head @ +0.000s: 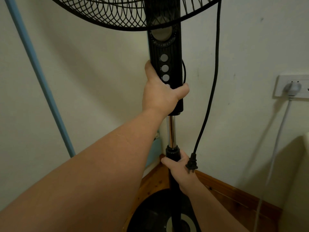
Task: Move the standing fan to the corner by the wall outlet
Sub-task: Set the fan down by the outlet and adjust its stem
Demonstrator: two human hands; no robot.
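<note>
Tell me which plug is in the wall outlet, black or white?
The white plug sits in the wall outlet. The fan's black plug dangles loose beside the right hand.

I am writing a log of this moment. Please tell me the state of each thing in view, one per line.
standing fan: upright, in the corner, held by both hands
left hand: grips the control panel
right hand: grips the pole collar
fan plug: unplugged, hanging by the right hand
wall outlet: holds a white plug
</note>
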